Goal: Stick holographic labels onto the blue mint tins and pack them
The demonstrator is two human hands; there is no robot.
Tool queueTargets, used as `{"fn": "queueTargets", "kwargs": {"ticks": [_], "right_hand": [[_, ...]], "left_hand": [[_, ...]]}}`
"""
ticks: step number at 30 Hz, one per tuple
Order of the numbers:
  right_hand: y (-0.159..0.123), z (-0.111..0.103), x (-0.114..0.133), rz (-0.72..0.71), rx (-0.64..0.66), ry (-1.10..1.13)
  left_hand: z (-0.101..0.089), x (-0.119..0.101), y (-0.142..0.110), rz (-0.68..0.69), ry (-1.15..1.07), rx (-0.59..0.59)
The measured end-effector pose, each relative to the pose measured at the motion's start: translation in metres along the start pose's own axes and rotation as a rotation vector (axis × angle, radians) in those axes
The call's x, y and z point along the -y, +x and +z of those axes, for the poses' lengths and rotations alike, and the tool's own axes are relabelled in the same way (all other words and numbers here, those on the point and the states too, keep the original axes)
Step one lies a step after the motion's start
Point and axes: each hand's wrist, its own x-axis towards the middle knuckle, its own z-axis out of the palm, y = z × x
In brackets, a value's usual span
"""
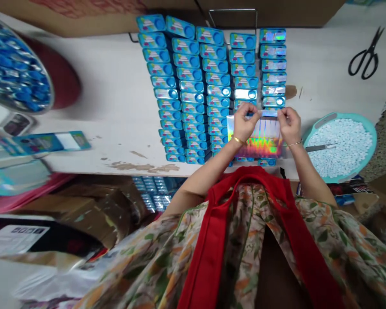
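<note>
A shiny rainbow holographic sticker sheet [263,143] lies over the lower ends of the two right-hand rows of small blue boxes. Across its top edge runs a narrow, pale sticker strip [269,113], whose two ends are pinched between my fingertips. My left hand [245,122] has the left end, thumb and forefinger pressed together. The right end is in the closed fingers of my right hand [289,123]. Whether the strip is fully apart from the sheet, I cannot tell. In the rightmost row, several blue boxes [272,65] carry shiny patches on top.
More rows of blue boxes [188,74] stand left of my hands. Right of them is a turquoise basin [373,141] of white pellets with tweezers [317,148]. Black scissors [366,58] lie at the back right. A red tub [64,79] of blue wrapped pieces stands far left.
</note>
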Motion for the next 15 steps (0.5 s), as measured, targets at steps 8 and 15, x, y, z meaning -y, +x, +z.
{"fn": "queueTargets", "kwargs": {"ticks": [8, 15], "right_hand": [[0.051, -0.02, -0.051, -0.027, 0.065, -0.496], [0.056, -0.006, -0.068, 0.02, 0.113, -0.512]], "left_hand": [[0.058, 0.014, 0.032, -0.026, 0.426, -0.002], [0.064, 0.019, 0.032, -0.022, 0.482, -0.015]]}}
